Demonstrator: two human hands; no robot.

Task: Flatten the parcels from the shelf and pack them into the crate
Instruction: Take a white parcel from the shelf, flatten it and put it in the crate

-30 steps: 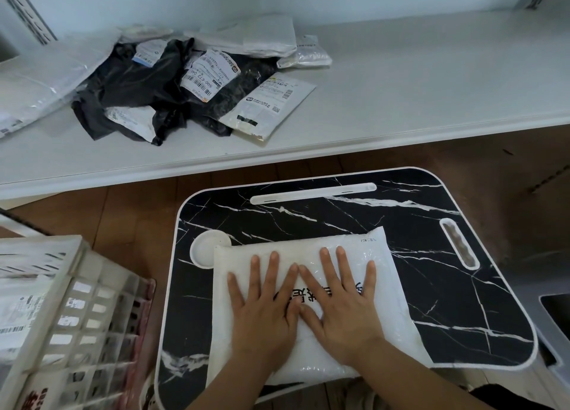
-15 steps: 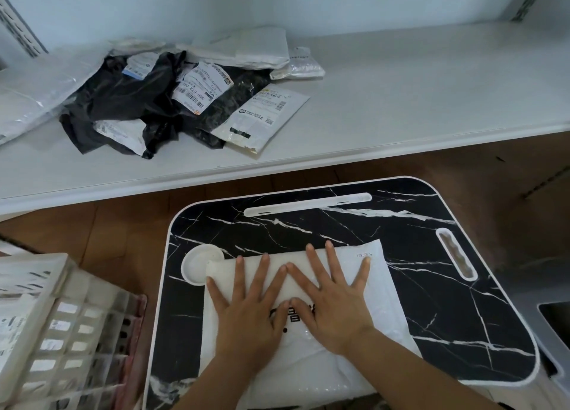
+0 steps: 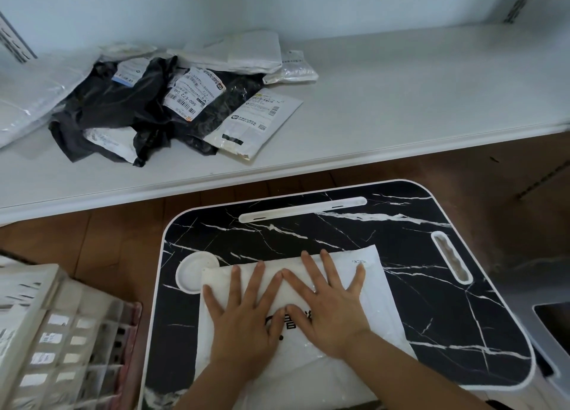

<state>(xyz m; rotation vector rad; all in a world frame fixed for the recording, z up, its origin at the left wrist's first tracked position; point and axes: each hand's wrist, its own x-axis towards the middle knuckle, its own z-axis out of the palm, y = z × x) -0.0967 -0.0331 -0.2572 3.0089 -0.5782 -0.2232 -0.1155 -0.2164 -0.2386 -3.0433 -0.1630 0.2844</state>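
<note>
Beside black tabletop, slatted crate holds labelled parcels.

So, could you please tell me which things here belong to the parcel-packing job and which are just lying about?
Part of the job:
- white parcel under left hand and right hand
- parcels on the shelf
- crate
- marble-pattern lap table, the pressing surface

Just lying about:
- grey bin at right

glossy marble-look tabletop; smooth plastic parcel; wood floor.
</note>
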